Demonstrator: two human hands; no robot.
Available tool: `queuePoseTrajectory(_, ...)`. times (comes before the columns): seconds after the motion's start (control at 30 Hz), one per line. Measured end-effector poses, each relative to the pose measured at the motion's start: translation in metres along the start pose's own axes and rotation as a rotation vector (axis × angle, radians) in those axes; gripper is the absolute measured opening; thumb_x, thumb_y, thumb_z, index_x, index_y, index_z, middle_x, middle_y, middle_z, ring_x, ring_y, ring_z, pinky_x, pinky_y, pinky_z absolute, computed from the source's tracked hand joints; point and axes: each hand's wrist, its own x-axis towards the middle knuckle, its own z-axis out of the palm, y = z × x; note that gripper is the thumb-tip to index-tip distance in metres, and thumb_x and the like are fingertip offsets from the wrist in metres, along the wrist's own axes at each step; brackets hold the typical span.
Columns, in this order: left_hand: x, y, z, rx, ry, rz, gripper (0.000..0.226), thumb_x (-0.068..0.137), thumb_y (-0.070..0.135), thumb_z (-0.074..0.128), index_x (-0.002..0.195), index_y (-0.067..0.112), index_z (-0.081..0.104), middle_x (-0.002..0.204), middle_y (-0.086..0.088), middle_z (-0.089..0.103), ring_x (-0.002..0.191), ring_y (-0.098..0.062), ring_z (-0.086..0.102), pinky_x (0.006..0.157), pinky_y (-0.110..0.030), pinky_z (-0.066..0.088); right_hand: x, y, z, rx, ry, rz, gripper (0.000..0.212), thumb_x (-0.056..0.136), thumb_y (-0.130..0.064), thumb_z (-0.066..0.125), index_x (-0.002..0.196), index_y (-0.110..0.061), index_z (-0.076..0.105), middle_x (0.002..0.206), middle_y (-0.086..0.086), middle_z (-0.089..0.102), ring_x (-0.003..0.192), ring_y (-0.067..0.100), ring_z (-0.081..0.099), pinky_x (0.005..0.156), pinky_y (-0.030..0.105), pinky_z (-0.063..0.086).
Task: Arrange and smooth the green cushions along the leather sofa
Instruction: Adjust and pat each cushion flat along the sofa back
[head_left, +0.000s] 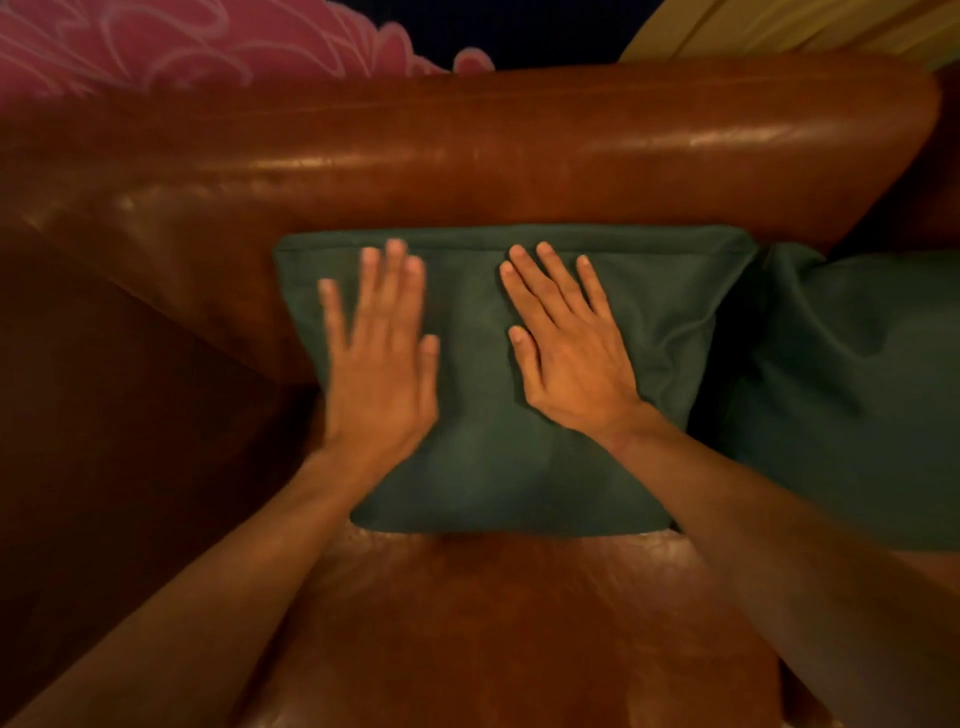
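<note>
I see dark green cushion (519, 364), second matching green cushion (841, 374), glossy reddish-brown leather sofa (467, 156), pink fabric with pale swirling line pattern (182, 41), yellow cloth (779, 26)

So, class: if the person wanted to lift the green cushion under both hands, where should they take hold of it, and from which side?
Probably by its two side edges, one hand coming in from each side. The cushion leans upright against the sofa back, and the left hand and right hand lie flat on its face, already near those edges. The right edge touches the second cushion, so fingers must slip between.
</note>
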Motion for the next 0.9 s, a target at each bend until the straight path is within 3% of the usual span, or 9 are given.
queuePoseTrajectory(0.1, 0.0, 0.075, 0.014, -0.136, -0.034, 0.299, 0.073, 0.104, 0.023, 0.039, 0.163, 0.011, -0.001, 0.172, -0.007, 0.0, 0.159, -0.028, 0.002, 0.127, -0.056, -0.002, -0.006, 0.004, -0.007, 0.139, -0.004, -0.011, 0.062, 0.105, -0.032, 0.036, 0.16, -0.003, 0.032, 0.169, 0.015, 0.026, 0.159, 0.029, 0.023, 0.13, 0.052, 0.017)
queuePoseTrajectory(0.17, -0.007, 0.108, 0.026, -0.211, -0.052, 0.451, 0.074, 0.106, 0.026, 0.042, 0.163, 0.011, -0.003, 0.171, -0.007, -0.007, 0.159, -0.028, 0.004, 0.127, -0.056, -0.001, -0.019, 0.009, -0.009, 0.289, -0.062, 0.199, 0.063, 0.106, -0.029, 0.034, 0.157, 0.007, 0.029, 0.167, 0.024, 0.025, 0.158, 0.034, 0.022, 0.13, 0.042, 0.018)
queuePoseTrajectory(0.23, -0.009, 0.121, 0.038, -0.209, -0.061, 0.509, 0.077, 0.107, 0.033, 0.043, 0.162, 0.011, -0.005, 0.172, -0.007, -0.009, 0.159, -0.027, 0.002, 0.127, -0.056, -0.001, -0.026, 0.013, -0.018, 0.349, -0.049, 0.347, 0.058, 0.107, -0.022, 0.034, 0.155, 0.01, 0.029, 0.167, 0.021, 0.025, 0.159, 0.032, 0.019, 0.126, 0.026, 0.018)
queuePoseTrajectory(0.27, -0.006, 0.122, 0.044, -0.187, -0.066, 0.506, 0.078, 0.108, 0.038, 0.043, 0.162, 0.01, -0.006, 0.172, -0.008, -0.007, 0.159, -0.027, 0.001, 0.126, -0.057, -0.001, -0.025, 0.018, -0.021, 0.372, 0.01, 0.335, 0.054, 0.108, -0.02, 0.035, 0.155, 0.006, 0.035, 0.167, 0.015, 0.027, 0.159, 0.029, 0.02, 0.128, 0.028, 0.015)
queuePoseTrajectory(0.33, 0.003, 0.121, 0.055, -0.129, -0.086, 0.482, 0.081, 0.108, 0.049, 0.04, 0.162, 0.009, -0.005, 0.172, -0.01, -0.002, 0.159, -0.027, 0.001, 0.126, -0.058, -0.001, -0.028, 0.036, -0.022, 0.246, 0.109, 0.246, 0.052, 0.108, -0.023, 0.036, 0.155, -0.001, 0.042, 0.166, 0.014, 0.033, 0.157, 0.03, 0.025, 0.132, 0.046, 0.012)
queuePoseTrajectory(0.4, 0.01, 0.117, 0.065, -0.041, -0.107, 0.475, 0.08, 0.107, 0.055, 0.035, 0.163, 0.01, -0.001, 0.171, -0.008, -0.003, 0.159, -0.027, 0.002, 0.126, -0.058, -0.002, -0.033, 0.053, -0.019, 0.175, 0.154, 0.337, 0.054, 0.108, -0.027, 0.035, 0.156, -0.004, 0.041, 0.167, 0.015, 0.033, 0.158, 0.032, 0.024, 0.131, 0.054, 0.012)
queuePoseTrajectory(0.57, 0.014, 0.115, 0.077, 0.054, -0.123, 0.451, 0.075, 0.106, 0.053, 0.03, 0.165, 0.013, 0.007, 0.173, -0.007, 0.003, 0.16, -0.026, 0.001, 0.126, -0.056, -0.005, -0.092, 0.065, -0.009, 0.102, 0.242, 0.527, 0.054, 0.111, -0.025, 0.03, 0.16, -0.003, 0.033, 0.17, 0.014, 0.026, 0.16, 0.029, 0.018, 0.129, 0.058, 0.015)
queuePoseTrajectory(0.7, 0.023, 0.115, 0.082, 0.094, -0.113, 0.409, 0.073, 0.105, 0.049, 0.031, 0.165, 0.014, 0.007, 0.173, -0.006, 0.004, 0.16, -0.026, 0.001, 0.126, -0.055, -0.007, -0.121, 0.013, 0.015, 0.166, 0.234, 0.396, 0.058, 0.109, -0.029, 0.031, 0.162, -0.007, 0.025, 0.173, 0.009, 0.017, 0.161, 0.029, 0.015, 0.13, 0.057, 0.012)
queuePoseTrajectory(0.9, 0.022, 0.115, 0.09, 0.106, -0.08, 0.403, 0.072, 0.106, 0.046, 0.032, 0.165, 0.014, 0.006, 0.171, -0.002, -0.01, 0.159, -0.023, -0.007, 0.126, -0.053, -0.009, -0.125, 0.011, 0.05, 0.192, 0.226, 0.459, 0.059, 0.111, -0.039, 0.017, 0.166, -0.019, 0.008, 0.175, 0.0, 0.008, 0.162, 0.025, 0.012, 0.131, 0.052, 0.006)
